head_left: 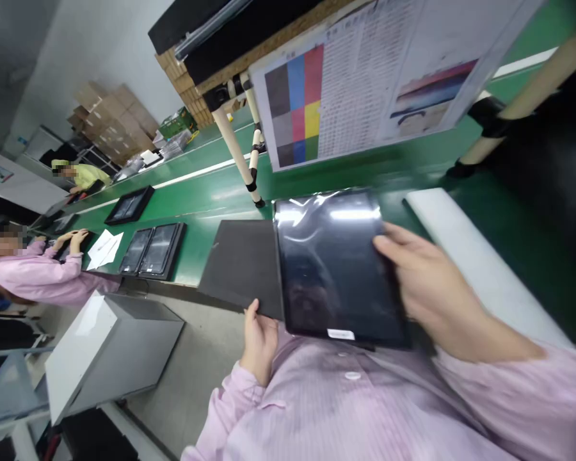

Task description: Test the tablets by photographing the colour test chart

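My right hand grips the right edge of a dark tablet, thumb on its face. Shiny clear film covers the tablet, and a small white label sits near its lower edge. My left hand pinches the near edge of a flat dark-grey pad, thumb on top and the other fingers partly hidden. The tablet overlaps the right side of this pad; whether the two touch cannot be told.
A long white foam block lies right on the green bench. A pipe-frame stand holds a printed chart. Leftward lie a tray with two tablets and papers. A grey box stands below; two co-workers are at left.
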{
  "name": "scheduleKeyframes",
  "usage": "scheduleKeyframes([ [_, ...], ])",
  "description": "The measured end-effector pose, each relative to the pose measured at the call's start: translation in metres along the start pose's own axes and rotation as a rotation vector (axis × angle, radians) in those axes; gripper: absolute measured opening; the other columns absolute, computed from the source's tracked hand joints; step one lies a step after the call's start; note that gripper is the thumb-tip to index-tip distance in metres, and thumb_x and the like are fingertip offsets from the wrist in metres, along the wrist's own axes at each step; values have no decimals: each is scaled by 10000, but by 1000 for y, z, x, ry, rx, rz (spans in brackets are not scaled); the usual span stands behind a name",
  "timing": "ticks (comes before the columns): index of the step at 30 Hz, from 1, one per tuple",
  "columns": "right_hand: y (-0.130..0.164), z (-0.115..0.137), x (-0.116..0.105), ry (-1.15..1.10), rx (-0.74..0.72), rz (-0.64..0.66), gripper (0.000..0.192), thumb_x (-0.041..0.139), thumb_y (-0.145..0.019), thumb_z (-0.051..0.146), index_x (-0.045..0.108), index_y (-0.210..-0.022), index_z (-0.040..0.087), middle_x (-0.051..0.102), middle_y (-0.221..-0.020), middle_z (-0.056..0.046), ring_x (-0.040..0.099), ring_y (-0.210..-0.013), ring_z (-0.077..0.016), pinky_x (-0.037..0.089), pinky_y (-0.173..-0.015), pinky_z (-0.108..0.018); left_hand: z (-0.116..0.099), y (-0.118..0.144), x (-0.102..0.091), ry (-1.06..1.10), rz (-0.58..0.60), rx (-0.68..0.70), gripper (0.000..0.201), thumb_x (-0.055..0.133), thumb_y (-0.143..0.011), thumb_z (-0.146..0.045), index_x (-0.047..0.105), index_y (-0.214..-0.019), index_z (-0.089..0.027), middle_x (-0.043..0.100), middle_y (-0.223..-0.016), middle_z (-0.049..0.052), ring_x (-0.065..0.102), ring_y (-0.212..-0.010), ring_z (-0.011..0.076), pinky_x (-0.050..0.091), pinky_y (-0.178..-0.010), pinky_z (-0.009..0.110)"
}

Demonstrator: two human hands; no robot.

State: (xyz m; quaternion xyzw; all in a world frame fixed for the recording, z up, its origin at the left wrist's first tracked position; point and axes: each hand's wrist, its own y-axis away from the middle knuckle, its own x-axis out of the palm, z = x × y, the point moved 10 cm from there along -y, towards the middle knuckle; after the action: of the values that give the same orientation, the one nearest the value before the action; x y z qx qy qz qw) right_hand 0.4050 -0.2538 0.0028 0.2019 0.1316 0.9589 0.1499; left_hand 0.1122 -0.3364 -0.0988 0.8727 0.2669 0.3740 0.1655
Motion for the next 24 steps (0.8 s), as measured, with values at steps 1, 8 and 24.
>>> scheduleKeyframes([
  [1,-7,-14,8,-6,39,5,579,802,-551,404,642,-1081,231,697,-925,-37,658,-755,-186,554,-615,-292,9,-2,-3,13,-7,-26,279,615,-836,-229,696,-1085,-131,728,-1175,134,659,-1180,261,526,-1015,394],
  [8,-38,-72,12,76,89,8,459,746,-584,409,576,-976,241,674,-842,-34,659,-757,-216,560,-606,-336,25,10,-18,33,-51,-158,145,662,-890,-215,660,-1020,-153,737,-1085,127,727,-946,209,599,-858,350],
  [24,-33,-32,-64,496,-112,-131,775,735,-723,464,517,-1419,204,439,-1499,-120,468,-1358,-316,349,-1197,-479,63,13,-21,-119,6,-406,58,689,-864,-149,685,-901,-105,766,-952,132,736,-942,225,576,-962,427],
])
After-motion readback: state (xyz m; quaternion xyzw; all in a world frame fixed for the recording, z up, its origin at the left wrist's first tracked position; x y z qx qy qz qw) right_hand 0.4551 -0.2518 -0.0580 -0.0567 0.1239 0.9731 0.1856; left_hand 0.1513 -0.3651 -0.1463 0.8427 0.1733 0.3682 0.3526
